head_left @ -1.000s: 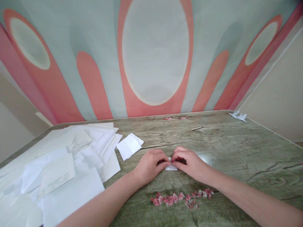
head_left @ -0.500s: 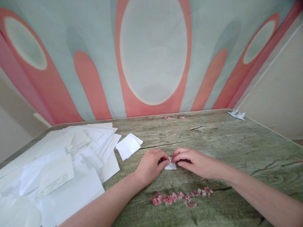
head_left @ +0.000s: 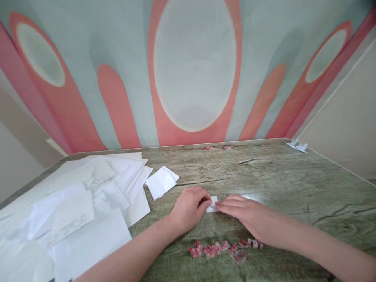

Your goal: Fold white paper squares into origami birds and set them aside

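Observation:
A small folded white paper piece (head_left: 212, 204) lies on the wood-grain table (head_left: 293, 184) between my hands. My left hand (head_left: 189, 207) is curled, its fingertips pinching the paper's left edge. My right hand (head_left: 245, 213) lies flat with its fingers stretched out and pressed on the paper's right side. A small stack of white paper squares (head_left: 161, 181) sits just left of my left hand.
A large heap of white sheets (head_left: 73, 203) covers the table's left part. A printed pink flower strip (head_left: 225, 247) runs below my hands. Small folded white paper figures (head_left: 297, 145) sit at the far right corner. A patterned pink and grey cloth (head_left: 194, 66) hangs behind.
My right hand has flattened from a pinch and slid down onto the paper. The left hand stays at the paper's left edge.

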Demonstrator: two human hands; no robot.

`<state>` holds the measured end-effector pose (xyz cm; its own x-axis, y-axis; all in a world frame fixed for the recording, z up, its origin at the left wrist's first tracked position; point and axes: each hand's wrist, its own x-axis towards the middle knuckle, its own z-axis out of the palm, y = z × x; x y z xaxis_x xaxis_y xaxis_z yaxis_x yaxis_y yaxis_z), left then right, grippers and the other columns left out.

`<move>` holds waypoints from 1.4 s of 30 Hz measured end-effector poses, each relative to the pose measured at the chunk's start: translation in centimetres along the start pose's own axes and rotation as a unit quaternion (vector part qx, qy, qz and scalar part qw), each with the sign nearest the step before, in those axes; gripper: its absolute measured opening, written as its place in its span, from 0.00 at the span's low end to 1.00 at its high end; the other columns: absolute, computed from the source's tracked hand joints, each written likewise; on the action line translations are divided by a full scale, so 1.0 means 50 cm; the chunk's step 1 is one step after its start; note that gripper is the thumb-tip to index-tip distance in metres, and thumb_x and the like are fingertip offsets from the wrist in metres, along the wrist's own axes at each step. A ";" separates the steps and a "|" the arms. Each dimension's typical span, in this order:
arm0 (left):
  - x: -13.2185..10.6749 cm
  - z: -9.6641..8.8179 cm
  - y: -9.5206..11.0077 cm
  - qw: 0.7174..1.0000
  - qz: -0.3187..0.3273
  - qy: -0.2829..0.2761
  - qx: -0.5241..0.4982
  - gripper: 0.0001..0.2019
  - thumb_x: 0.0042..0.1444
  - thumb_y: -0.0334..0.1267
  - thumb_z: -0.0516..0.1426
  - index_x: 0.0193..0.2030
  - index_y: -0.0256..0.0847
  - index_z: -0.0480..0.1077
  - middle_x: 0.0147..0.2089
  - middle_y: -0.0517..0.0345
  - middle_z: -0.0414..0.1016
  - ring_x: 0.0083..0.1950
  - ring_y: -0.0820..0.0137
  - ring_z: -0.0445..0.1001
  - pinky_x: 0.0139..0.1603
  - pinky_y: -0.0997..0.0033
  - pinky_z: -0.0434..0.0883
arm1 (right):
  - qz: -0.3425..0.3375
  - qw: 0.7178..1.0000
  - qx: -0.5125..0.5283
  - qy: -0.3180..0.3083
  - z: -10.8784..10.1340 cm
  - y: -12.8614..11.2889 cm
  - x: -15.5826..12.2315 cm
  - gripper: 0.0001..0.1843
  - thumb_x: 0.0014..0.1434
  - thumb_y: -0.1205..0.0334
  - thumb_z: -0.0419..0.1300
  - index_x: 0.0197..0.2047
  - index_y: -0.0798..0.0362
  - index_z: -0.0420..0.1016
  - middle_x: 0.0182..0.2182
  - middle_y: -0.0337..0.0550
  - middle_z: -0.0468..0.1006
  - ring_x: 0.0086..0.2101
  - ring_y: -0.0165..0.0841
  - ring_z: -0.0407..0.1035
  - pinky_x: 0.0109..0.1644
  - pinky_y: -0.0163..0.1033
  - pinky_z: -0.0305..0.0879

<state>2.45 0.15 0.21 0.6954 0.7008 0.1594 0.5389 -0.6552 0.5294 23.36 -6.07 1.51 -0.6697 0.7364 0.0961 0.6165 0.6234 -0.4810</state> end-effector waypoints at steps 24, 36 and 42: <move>-0.028 0.003 0.013 0.955 0.101 -0.008 0.280 0.09 0.60 0.35 0.48 0.41 0.42 0.68 0.34 0.57 0.68 0.35 0.67 0.67 0.34 0.68 0.65 | 0.000 0.988 -0.147 0.056 0.058 0.004 -0.019 0.31 0.54 0.79 0.49 0.60 0.54 0.57 0.54 0.45 0.67 0.53 0.33 0.59 0.57 0.42 0.60; -0.027 0.000 0.014 0.955 0.091 -0.025 0.282 0.09 0.60 0.34 0.49 0.43 0.43 0.68 0.37 0.57 0.67 0.38 0.66 0.66 0.36 0.66 0.66 | 0.005 0.988 -0.151 0.046 0.054 0.001 -0.015 0.30 0.54 0.80 0.47 0.59 0.55 0.60 0.53 0.46 0.67 0.52 0.33 0.60 0.57 0.43 0.61; -0.028 -0.007 0.026 0.949 0.089 -0.041 0.300 0.10 0.60 0.34 0.49 0.46 0.42 0.67 0.38 0.56 0.67 0.39 0.65 0.66 0.37 0.65 0.67 | 0.006 0.989 -0.143 0.045 0.052 0.000 -0.014 0.30 0.54 0.81 0.46 0.59 0.54 0.59 0.53 0.45 0.67 0.52 0.32 0.60 0.57 0.43 0.60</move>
<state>2.00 -1.58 0.94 0.8221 0.5556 0.1242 0.5660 -0.8211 -0.0736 22.75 -7.29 -0.83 -0.6303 0.7563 0.1755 0.7240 0.6542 -0.2186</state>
